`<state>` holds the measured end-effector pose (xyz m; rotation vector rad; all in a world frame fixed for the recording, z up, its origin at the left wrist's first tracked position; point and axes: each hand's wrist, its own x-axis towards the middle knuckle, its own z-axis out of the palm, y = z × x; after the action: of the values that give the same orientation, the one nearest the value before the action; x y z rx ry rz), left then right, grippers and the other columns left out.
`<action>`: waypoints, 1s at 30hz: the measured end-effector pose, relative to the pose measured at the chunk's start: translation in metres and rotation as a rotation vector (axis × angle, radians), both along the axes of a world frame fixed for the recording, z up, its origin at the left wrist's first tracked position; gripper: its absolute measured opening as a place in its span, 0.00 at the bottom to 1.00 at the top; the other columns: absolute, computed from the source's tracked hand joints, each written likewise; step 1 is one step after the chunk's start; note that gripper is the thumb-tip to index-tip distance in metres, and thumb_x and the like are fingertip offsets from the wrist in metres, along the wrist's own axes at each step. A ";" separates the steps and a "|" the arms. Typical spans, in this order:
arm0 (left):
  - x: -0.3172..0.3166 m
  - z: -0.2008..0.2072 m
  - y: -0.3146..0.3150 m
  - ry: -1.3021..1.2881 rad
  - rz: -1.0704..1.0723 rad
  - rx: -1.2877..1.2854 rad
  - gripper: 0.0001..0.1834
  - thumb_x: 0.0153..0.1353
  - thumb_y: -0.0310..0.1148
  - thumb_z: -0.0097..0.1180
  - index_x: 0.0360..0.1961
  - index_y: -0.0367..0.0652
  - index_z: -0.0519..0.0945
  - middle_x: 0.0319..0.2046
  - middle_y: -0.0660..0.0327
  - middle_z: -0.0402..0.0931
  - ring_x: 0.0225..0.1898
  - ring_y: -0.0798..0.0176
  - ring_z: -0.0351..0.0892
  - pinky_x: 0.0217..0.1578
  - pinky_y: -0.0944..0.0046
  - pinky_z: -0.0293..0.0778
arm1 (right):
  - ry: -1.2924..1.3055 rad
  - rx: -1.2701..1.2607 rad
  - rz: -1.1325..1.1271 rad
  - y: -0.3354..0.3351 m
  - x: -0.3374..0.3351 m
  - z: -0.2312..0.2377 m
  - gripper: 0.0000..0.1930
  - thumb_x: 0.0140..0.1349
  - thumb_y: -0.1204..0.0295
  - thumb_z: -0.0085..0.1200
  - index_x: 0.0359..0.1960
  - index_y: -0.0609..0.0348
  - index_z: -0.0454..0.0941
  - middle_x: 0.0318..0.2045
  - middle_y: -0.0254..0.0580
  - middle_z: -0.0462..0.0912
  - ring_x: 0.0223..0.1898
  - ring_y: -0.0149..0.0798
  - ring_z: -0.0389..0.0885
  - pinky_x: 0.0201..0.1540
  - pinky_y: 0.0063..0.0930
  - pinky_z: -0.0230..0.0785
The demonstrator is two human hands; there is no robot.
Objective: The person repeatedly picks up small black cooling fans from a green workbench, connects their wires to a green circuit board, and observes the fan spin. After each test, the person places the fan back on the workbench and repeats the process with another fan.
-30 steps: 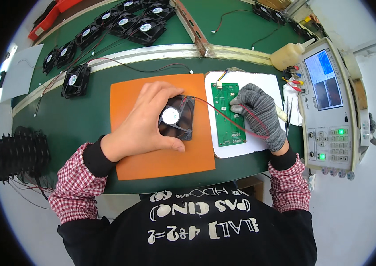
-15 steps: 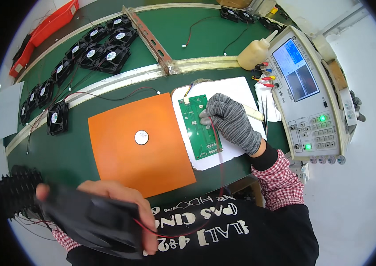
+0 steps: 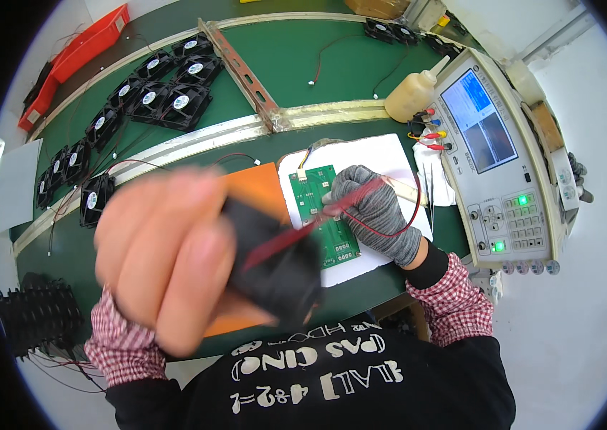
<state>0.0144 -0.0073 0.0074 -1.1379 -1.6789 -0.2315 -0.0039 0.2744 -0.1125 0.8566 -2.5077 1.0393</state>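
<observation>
Raised close and smeared by motion, my bare left hand [image 3: 167, 258] grips a black cooling fan [image 3: 275, 265] by its frame. A red and black fan cable [image 3: 407, 228] loops from the fan to my right hand [image 3: 371, 208], which wears a grey striped glove. Its fingertips are pinched on the cable end over the green circuit board [image 3: 339, 247]; the plug itself is hidden. The board lies on a white pad [image 3: 389, 154], with a white connector [image 3: 302, 174] and thin coloured wires at its top edge. Part of an orange mat [image 3: 264, 183] shows behind the fan.
Several black fans [image 3: 181, 102] lie at the back left, beside a perforated metal bar [image 3: 242, 68]. A tester with a lit screen [image 3: 479, 118] stands right, with a cream squeeze bottle [image 3: 411, 93] and tweezers [image 3: 429, 186] near it. Stacked black fans [image 3: 38, 312] stand lower left.
My left hand has lifted the fan and swung it right and away from my body, over the orange mat, covering its round white label. My right hand stays at the board.
</observation>
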 end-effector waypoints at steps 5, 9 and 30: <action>-0.100 -0.002 0.048 -0.179 -0.119 0.135 0.36 0.53 0.44 0.65 0.59 0.32 0.71 0.56 0.47 0.73 0.57 0.42 0.72 0.59 0.52 0.68 | 0.080 0.057 -0.030 0.000 0.004 0.004 0.08 0.52 0.72 0.64 0.30 0.57 0.77 0.29 0.42 0.78 0.34 0.46 0.79 0.36 0.39 0.72; -0.154 -0.053 0.027 -0.461 0.501 0.131 0.32 0.42 0.35 0.72 0.51 0.43 0.74 0.47 0.53 0.72 0.52 0.46 0.70 0.50 0.53 0.68 | -0.138 -0.200 -0.071 0.000 0.009 0.008 0.10 0.56 0.71 0.64 0.38 0.59 0.79 0.32 0.39 0.79 0.34 0.36 0.79 0.39 0.29 0.72; -0.013 -0.015 -0.074 -0.427 0.304 -0.314 0.09 0.42 0.27 0.58 0.27 0.43 0.74 0.32 0.61 0.69 0.34 0.58 0.71 0.34 0.57 0.64 | 0.315 0.320 0.038 0.006 0.016 0.043 0.13 0.45 0.77 0.60 0.36 0.51 0.80 0.36 0.40 0.73 0.43 0.46 0.74 0.48 0.40 0.68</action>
<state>0.0017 -0.0813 -0.0078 -1.0890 -2.3035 -0.0149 0.0119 0.2805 -0.0695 1.0655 -2.4220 0.4688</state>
